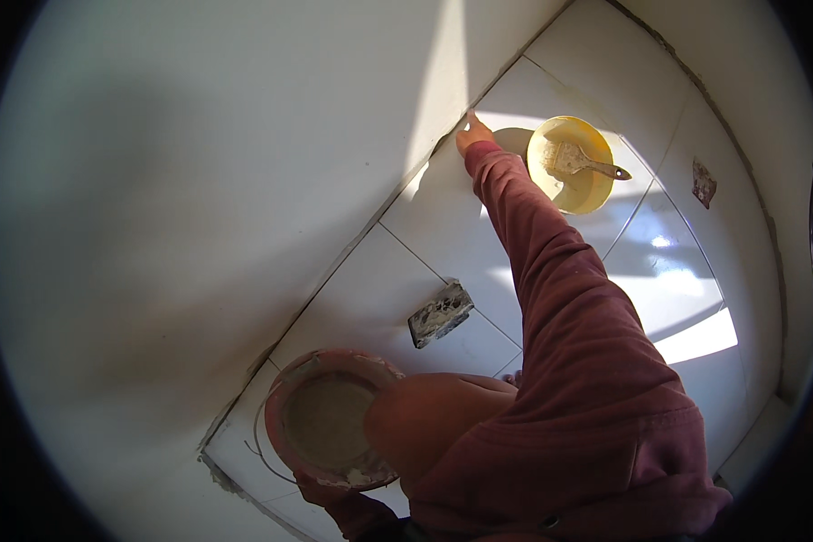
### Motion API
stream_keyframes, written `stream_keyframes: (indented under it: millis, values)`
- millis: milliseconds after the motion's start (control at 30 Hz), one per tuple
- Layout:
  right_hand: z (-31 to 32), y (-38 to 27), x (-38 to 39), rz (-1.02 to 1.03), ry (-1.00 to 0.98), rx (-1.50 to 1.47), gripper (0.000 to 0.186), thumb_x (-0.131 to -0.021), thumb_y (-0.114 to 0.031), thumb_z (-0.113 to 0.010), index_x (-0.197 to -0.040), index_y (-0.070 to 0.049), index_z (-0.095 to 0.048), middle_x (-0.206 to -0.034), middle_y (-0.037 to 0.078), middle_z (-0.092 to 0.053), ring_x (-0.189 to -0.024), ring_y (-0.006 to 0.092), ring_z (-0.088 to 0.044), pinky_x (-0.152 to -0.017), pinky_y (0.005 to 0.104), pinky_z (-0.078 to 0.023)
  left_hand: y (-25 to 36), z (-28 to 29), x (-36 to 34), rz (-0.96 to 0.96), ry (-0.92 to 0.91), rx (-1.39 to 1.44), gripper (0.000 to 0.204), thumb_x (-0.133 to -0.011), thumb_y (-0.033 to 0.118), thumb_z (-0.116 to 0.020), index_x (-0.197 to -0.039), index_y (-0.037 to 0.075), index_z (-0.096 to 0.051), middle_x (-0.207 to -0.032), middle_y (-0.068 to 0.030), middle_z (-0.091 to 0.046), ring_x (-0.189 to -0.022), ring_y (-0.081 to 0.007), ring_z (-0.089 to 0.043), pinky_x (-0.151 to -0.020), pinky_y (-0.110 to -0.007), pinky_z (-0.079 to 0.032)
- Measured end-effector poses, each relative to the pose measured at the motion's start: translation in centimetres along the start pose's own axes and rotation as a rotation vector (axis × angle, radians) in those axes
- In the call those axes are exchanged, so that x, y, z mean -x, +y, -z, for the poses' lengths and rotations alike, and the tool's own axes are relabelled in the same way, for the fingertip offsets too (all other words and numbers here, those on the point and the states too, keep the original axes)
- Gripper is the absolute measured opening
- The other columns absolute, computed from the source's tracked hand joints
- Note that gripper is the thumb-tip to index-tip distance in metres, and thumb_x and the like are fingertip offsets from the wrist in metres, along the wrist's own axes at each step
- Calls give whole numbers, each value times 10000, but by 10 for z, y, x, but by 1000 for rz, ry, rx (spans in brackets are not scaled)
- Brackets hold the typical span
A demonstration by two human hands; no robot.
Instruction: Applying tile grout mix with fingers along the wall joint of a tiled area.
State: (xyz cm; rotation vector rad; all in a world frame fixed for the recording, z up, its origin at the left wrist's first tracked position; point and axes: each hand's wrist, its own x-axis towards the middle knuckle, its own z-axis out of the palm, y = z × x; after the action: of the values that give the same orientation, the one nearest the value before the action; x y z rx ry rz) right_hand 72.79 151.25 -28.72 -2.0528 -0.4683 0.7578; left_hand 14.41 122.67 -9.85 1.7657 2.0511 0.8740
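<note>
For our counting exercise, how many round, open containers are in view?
2: a yellow tub at upper right, holding a brush, and a reddish bucket at lower left. The body could hide others.

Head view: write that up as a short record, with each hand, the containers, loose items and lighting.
Right hand: right hand reaching out, at the seam where the white wall meets the tiled floor
Left hand: left hand at the near side of the reddish bucket; its grip is unclear
Bucket contents: greyish, exact material unclear
Yellow bowl: beside the right forearm, with a brush inside
Loose items: stained block between bucket and bowl; dark scrap right of the bowl
Lighting: bright patches on wall and floor
</note>
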Motion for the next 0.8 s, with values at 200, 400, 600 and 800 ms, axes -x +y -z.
stream_keyframes:
  millis: [200, 400, 600, 800]
  values:
    - [-8, 8, 12, 13, -13, -30, 489, -697, -152, -465, -1184, -142, -421, -1018, 208, -539, -976, 322, -509, -879, 354, -379, 63, -29, -18, 296, 114, 767, 652, -789, 491, -433, -1147, -52, -401, -1118, -161, -466, -999, -275, -461, -854, -382, -359]
    - [-15, 13, -41, -71, -19, 254, 486, -705, -166, -428, -1178, -56, -429, -1118, 207, -483, -1065, 308, -451, -941, 331, -322, 28, -31, -24, 351, 112, 748, 588, -811, 451, -421, -1130, -43, -414, -1108, -152, -471, -972, -267, -470, -834, -376, -373]
    - [13, 4, -62, 18, 104, 119, 425, -714, -151, -407, -1116, -47, -493, -1105, 188, -497, -1041, 305, -469, -897, 330, -365, -91, 24, -24, 236, 39, 357, 563, -815, 423, -432, -1145, -33, -403, -1132, -146, -457, -993, -274, -456, -852, -379, -362]
    - [-8, 7, -48, 32, 81, 206, 468, -719, -171, -406, -1174, -62, -442, -1067, 202, -513, -1016, 331, -474, -883, 351, -371, -38, 13, -36, 59, 27, -312, 504, -820, 413, -433, -1096, -8, -447, -1058, -144, -495, -976, -257, -474, -829, -378, -388]
